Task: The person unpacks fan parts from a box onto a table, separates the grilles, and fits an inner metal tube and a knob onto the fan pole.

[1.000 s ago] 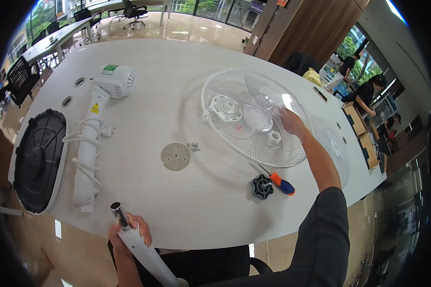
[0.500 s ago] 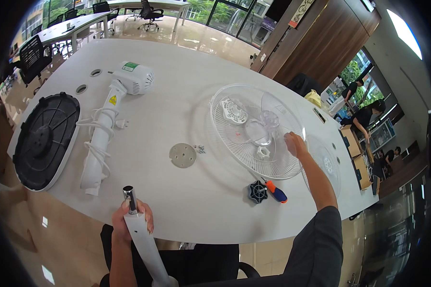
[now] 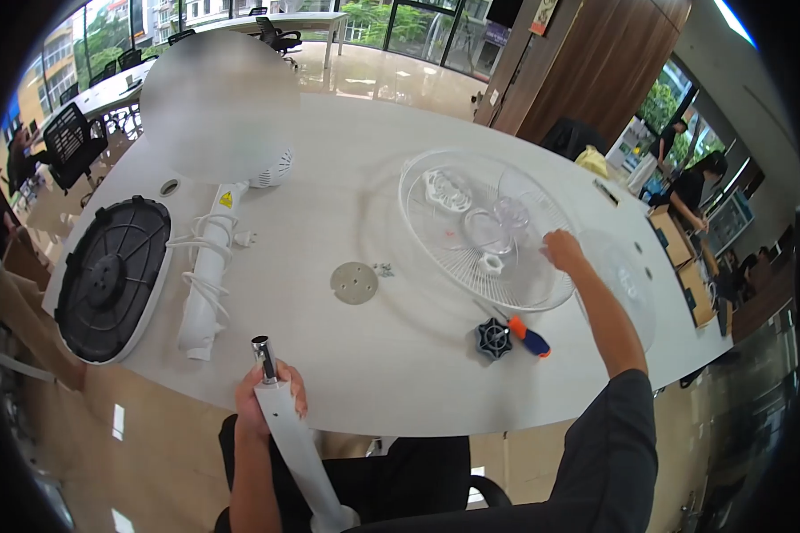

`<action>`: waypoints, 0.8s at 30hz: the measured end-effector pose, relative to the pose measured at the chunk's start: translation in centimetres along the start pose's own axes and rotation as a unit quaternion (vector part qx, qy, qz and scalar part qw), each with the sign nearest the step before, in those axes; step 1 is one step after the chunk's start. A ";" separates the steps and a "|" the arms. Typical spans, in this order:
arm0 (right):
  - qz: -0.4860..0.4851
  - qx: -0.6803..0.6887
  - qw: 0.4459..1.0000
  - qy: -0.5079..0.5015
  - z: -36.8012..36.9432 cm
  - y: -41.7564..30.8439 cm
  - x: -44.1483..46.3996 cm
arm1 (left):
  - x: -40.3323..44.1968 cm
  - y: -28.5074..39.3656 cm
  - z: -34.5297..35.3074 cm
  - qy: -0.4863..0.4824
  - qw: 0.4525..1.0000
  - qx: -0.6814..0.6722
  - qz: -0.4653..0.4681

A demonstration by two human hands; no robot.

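My left hand (image 3: 267,395) is wrapped around the upper part of a white fan pole (image 3: 298,444), which leans upright at the table's front edge with its chrome tube (image 3: 263,355) sticking out on top. My right hand (image 3: 564,252) has its fingers closed at the right side of a round fan grille (image 3: 436,271); what they pinch, if anything, is too small to make out. Inside the grille lie clear fan blades (image 3: 489,229), a white vented cover (image 3: 448,191) and a white ring nut (image 3: 491,264). A dark star-shaped knob (image 3: 492,339) and an orange-and-blue screwdriver (image 3: 530,338) lie nearer me.
A round metal plate (image 3: 355,283) and several screws (image 3: 383,270) lie mid-table. To the left are a black-bottomed fan base (image 3: 114,280) and the white fan body (image 3: 206,284) wrapped in cord, its motor mostly behind a blurred patch. A second grille (image 3: 627,284) lies right.
The view has shifted, so the table's things appear moved slightly right. My left hand still grips the pole, and my right hand stays at the grille's right side.
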State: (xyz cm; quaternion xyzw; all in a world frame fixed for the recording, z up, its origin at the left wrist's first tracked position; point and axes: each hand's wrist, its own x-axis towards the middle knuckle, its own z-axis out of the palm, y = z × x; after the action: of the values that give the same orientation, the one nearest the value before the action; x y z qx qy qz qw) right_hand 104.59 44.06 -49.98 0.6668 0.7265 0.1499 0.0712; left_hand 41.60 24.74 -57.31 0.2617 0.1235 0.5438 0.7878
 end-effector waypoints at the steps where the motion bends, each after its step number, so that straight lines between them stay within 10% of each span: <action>1: 0.003 0.008 1.000 -0.004 0.0 -0.3 0.2 | 0.1 0.0 -0.1 -0.008 1.000 0.016 0.009; 11: -0.003 -0.054 0.997 -0.052 -3.3 -1.8 -3.1 | 0.4 -0.1 0.0 -0.034 0.999 0.002 0.016; 15: -0.047 0.103 0.942 0.317 -6.1 -2.3 -6.1 | 0.2 -0.2 0.3 0.005 0.999 -0.039 0.000; 19: 0.133 0.394 0.836 0.359 -15.3 -12.8 -14.0 | 0.4 -0.4 0.6 0.008 0.999 0.023 -0.025; 24: -0.010 0.584 0.748 0.315 -17.8 -29.1 -23.9 | 1.5 -3.1 4.5 0.012 0.991 0.110 -0.078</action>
State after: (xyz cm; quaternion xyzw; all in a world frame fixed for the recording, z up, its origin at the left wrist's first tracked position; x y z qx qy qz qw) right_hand 74.05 16.34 -44.51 0.4860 0.6606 -0.1025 -0.5630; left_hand 46.77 24.00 -55.17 0.3297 0.2124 0.4673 0.7923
